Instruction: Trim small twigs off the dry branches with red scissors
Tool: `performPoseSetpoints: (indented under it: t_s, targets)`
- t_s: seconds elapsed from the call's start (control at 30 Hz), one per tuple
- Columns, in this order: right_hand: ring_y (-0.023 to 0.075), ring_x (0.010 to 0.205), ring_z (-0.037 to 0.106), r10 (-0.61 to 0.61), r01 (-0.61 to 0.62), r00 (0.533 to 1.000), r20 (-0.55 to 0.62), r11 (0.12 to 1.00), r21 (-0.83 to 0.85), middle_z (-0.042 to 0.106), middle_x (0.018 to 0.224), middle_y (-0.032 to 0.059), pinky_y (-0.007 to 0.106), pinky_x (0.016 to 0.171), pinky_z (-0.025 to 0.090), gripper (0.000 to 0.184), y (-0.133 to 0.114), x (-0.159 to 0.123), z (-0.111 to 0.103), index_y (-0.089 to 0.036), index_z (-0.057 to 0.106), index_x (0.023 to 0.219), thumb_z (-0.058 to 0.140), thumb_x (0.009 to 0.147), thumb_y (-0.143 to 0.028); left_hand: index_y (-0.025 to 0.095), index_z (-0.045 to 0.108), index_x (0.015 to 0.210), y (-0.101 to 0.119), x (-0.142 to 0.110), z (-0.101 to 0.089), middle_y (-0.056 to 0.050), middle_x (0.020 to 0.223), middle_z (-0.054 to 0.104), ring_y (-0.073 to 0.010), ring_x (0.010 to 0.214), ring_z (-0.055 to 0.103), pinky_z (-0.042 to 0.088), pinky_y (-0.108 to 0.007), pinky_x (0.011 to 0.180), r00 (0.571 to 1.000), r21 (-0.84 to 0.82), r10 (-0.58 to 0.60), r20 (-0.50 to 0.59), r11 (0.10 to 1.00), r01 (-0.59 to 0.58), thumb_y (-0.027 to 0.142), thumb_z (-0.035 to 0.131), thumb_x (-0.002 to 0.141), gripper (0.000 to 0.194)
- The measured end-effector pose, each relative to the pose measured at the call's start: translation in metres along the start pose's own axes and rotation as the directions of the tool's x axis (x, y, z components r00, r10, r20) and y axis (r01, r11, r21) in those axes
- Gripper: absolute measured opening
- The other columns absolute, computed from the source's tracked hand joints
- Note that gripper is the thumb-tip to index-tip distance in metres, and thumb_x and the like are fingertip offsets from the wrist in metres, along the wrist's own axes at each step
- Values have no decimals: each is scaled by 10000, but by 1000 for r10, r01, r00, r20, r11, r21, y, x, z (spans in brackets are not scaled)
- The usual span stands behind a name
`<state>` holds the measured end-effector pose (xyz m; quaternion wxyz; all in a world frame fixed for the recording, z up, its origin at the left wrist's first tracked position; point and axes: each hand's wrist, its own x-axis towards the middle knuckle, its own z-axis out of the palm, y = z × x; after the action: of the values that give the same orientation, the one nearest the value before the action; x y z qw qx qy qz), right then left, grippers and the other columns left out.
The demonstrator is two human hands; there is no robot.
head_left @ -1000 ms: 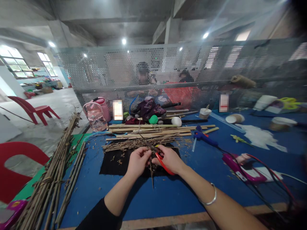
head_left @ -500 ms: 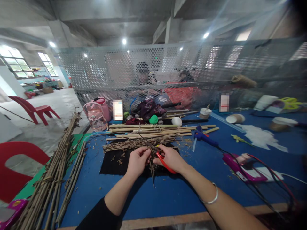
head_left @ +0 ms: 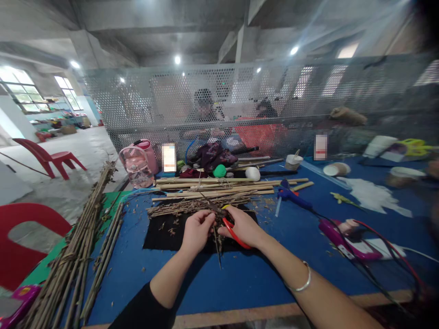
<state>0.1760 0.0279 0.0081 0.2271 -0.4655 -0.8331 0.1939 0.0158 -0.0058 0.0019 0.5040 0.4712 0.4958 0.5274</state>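
1. While its tip is pointing toward the near edge, a dry twig (head_left: 218,251) is hanging between both hands above a black cloth (head_left: 154,235).
2. Fingertips pressed together, the left hand (head_left: 197,230) is pinching the twig; the right hand (head_left: 242,228) is closing its fingers around a red-handled tool (head_left: 235,235), whose working end is partly hiding among the fingers.
3. Dry brushwood (head_left: 174,208) is lying along the cloth's far edge, with pale sticks (head_left: 192,181) stretching just beyond, limiting forward room.
4. Bare blue tabletop (head_left: 267,278) is spreading from the cloth to the table's wooden near edge (head_left: 236,316), the forearms crossing it.
5. To the left, loose thin sticks (head_left: 104,262) and a long stick bundle (head_left: 73,251) are bordering the workspace; to the right, a blue glue gun (head_left: 297,198) is resting near the pale sticks, and a magenta power strip (head_left: 331,232) is sitting farther out.
6. Behind, a green ball (head_left: 219,171), a white ball (head_left: 253,173) and a pink backpack (head_left: 137,164) are lining the far side before a perforated screen (head_left: 154,103).
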Motion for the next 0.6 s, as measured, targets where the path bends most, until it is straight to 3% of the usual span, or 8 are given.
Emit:
performPoseSetpoints:
  t_s: [0.27,0.6]
  targets:
    - [150,729,517,25,-26,1000,18,999,44,590,868,28,242,630,355,355,-1,-2,1,-205,522,904,643,652,-424,125,606,752,1,0,0,11,569,547,-56,427,430,331,-163,392,1000,0,-15,23,1000,15,411,585,705,290]
    - [139,601,515,89,-89,996,2,996,1,604,700,2,225,544,324,318,-3,-3,6,-214,548,825,623,655,-471,122,594,752,0,0,-2,2,593,555,-62,450,448,334,-162,400,1000,-10,8,-7,1000,-8,427,573,713,308]
